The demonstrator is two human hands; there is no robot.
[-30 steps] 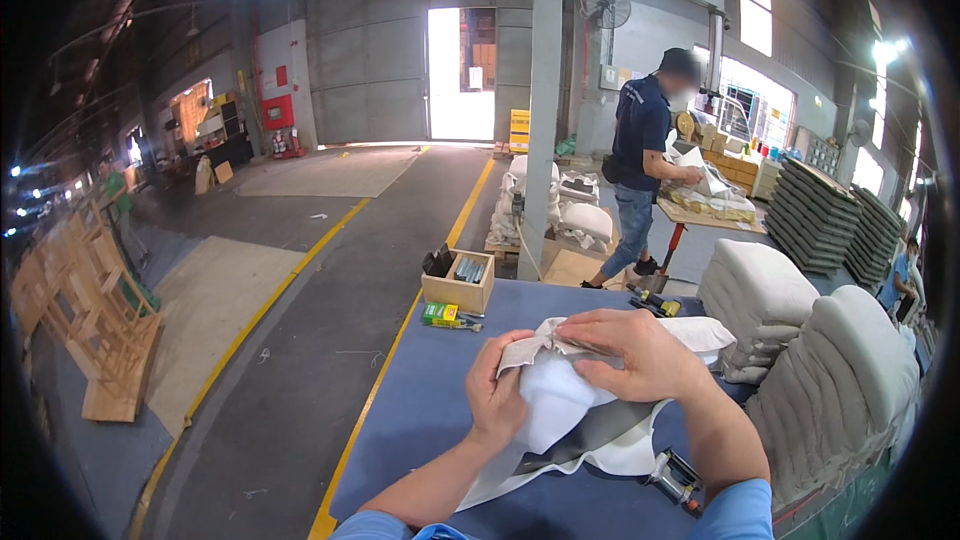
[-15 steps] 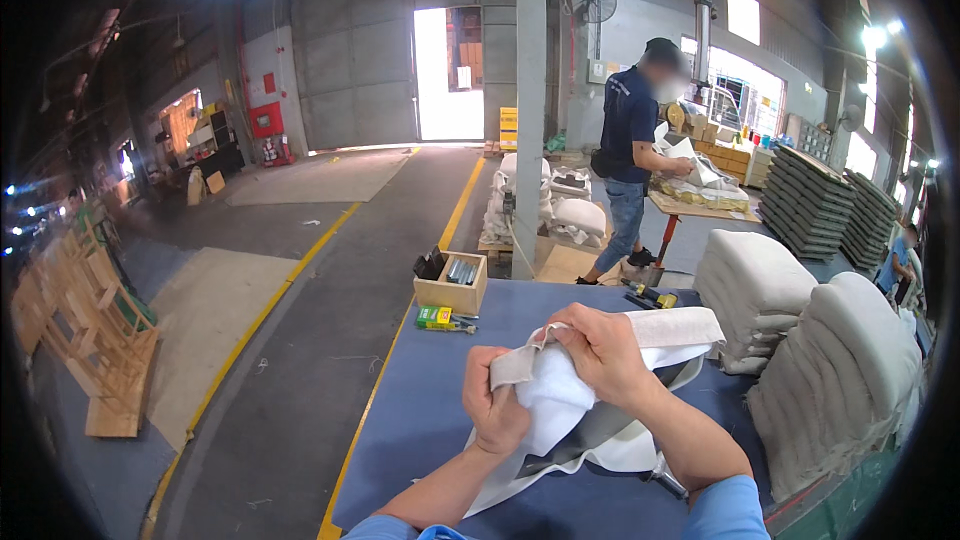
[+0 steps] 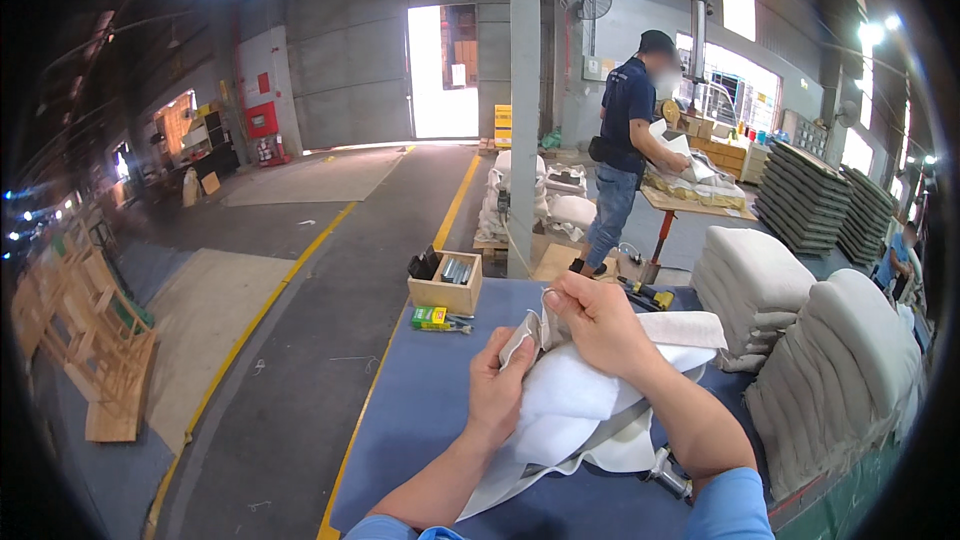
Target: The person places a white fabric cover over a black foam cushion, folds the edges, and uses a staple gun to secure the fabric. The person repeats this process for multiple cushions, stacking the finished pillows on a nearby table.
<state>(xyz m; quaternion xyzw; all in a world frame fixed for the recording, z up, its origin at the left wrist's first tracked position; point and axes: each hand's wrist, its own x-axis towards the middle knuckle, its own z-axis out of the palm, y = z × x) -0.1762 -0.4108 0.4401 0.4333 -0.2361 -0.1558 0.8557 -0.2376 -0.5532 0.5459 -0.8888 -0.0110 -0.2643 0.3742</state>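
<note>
A light grey fabric cover with white padding inside lies bunched over the blue tabletop. My left hand is closed on the cover's folded edge, thumb on top. Beside it, my right hand pinches another part of the same edge, a little higher and to the right. Between the two hands the edge stands up in a crease. The fingertips of the right hand are partly hidden. A metal air tool lies under my right forearm, partly covered.
Two stacks of grey cushion covers stand at the right. A wooden box with metal strips and a green-yellow carton sit at the far left corner. A yellow-black tool lies at the far edge. Beyond, a person handles fabric at another table.
Both hands have drawn the cover's edge up into a sharper crease, the right hand rising and turning over. More white padding shows beneath, and more of the metal tool is uncovered.
</note>
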